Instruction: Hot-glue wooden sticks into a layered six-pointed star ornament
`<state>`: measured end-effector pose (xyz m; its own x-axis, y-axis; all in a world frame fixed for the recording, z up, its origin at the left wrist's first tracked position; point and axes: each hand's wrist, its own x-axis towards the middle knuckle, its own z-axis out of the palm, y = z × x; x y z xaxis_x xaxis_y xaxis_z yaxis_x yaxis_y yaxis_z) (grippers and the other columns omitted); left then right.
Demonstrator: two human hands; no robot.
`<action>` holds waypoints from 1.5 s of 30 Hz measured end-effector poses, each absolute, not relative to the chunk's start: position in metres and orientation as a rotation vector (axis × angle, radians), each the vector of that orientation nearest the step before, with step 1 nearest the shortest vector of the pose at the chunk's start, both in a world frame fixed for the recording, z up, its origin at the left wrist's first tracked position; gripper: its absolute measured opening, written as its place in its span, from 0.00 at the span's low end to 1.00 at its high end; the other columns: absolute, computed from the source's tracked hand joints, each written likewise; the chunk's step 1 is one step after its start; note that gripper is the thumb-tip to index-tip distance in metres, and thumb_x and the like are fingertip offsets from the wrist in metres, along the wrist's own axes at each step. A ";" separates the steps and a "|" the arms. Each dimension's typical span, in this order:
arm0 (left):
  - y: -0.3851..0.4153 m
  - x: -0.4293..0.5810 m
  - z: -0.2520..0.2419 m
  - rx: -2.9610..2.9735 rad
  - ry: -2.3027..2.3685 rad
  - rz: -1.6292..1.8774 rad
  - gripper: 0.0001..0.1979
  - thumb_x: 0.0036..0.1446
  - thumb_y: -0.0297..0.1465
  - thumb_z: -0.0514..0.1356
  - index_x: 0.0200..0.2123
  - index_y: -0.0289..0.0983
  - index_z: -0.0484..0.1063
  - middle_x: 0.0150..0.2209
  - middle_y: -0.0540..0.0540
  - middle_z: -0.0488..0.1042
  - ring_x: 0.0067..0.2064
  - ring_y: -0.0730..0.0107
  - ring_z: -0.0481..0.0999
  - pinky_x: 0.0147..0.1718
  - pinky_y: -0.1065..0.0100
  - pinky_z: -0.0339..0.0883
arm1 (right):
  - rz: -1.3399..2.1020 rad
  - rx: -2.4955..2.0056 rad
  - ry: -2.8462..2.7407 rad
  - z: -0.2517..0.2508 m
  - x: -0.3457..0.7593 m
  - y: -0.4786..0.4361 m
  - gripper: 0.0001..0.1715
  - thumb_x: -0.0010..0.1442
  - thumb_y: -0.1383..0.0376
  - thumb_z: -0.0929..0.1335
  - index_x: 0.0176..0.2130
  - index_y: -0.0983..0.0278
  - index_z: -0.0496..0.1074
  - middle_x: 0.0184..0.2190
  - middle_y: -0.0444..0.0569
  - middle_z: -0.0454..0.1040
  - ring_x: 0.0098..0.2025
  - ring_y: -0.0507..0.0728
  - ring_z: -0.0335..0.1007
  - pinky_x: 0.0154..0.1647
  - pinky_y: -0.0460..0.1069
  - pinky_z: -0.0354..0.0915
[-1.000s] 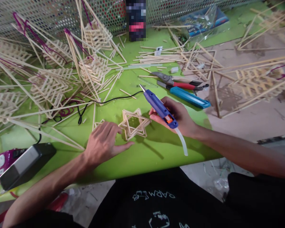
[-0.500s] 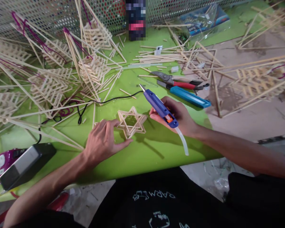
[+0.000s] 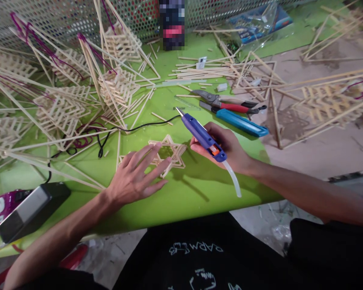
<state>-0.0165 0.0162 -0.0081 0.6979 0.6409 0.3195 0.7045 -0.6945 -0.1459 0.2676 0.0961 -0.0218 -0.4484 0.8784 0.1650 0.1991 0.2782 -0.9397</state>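
In the head view, the left hand (image 3: 136,175) reaches in from the near edge of the green worktop (image 3: 184,205), palm down, its fingers loosely spread and gripping nothing. The fingers extend across the left part of a six-pointed stick star (image 3: 178,156), which lies near the middle of the worktop's near edge. The right hand (image 3: 226,147), to the right of the star, is closed around a blue glue gun (image 3: 201,135), its forearm coming in from the right. The nozzle points toward the worktop's far edge, and a translucent glue stick (image 3: 234,181) curves out of the back.

The left fingers cover part of the star; whether the fingertips touch it or hover just above cannot be told. Another small piece of stickwork (image 3: 121,159) is mostly hidden behind the left knuckles. The gun's body blocks several right fingers and the trigger. Toward the far edge, a dark upright object (image 3: 172,24) is pixelated beyond recognition, and the stick frames (image 3: 6,131) along the left side are cut off.
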 end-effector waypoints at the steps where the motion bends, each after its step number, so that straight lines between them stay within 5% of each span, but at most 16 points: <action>1: 0.016 -0.017 -0.009 -2.658 -1.070 -0.356 0.30 0.60 0.46 0.65 0.62 0.43 0.67 0.64 0.33 0.69 0.62 0.46 0.71 0.48 0.54 0.68 | 1.208 -0.974 -1.828 -0.022 0.268 0.096 0.17 0.54 0.62 0.78 0.38 0.61 0.70 0.33 0.43 0.77 0.32 0.52 0.70 0.33 0.48 0.64; 20: 0.018 -0.016 -0.006 -2.717 -1.084 -0.372 0.27 0.60 0.42 0.65 0.61 0.42 0.69 0.64 0.31 0.68 0.60 0.44 0.72 0.45 0.54 0.70 | 1.373 -0.957 -1.905 -0.001 0.286 0.110 0.15 0.62 0.54 0.72 0.35 0.63 0.75 0.31 0.47 0.77 0.30 0.54 0.72 0.30 0.49 0.65; 27: 0.019 -0.016 -0.004 -2.730 -1.083 -0.368 0.27 0.60 0.41 0.66 0.60 0.42 0.68 0.63 0.31 0.69 0.60 0.45 0.72 0.45 0.53 0.72 | 1.539 -0.905 -1.943 -0.005 0.305 0.132 0.29 0.60 0.42 0.69 0.30 0.66 0.77 0.22 0.48 0.76 0.17 0.50 0.67 0.16 0.46 0.58; 33: 0.019 -0.016 -0.003 -2.732 -1.074 -0.359 0.28 0.59 0.42 0.67 0.60 0.42 0.69 0.63 0.30 0.69 0.60 0.45 0.73 0.45 0.53 0.72 | 1.476 -0.936 -2.025 -0.008 0.307 0.133 0.38 0.59 0.36 0.66 0.25 0.66 0.76 0.15 0.48 0.71 0.16 0.50 0.64 0.17 0.47 0.55; 45: 0.019 -0.017 -0.003 -2.752 -1.094 -0.306 0.30 0.59 0.42 0.67 0.62 0.43 0.67 0.64 0.31 0.67 0.60 0.43 0.71 0.46 0.50 0.71 | 1.349 -1.111 -2.013 -0.009 0.299 0.123 0.33 0.62 0.43 0.66 0.19 0.64 0.70 0.14 0.45 0.66 0.17 0.48 0.56 0.18 0.48 0.48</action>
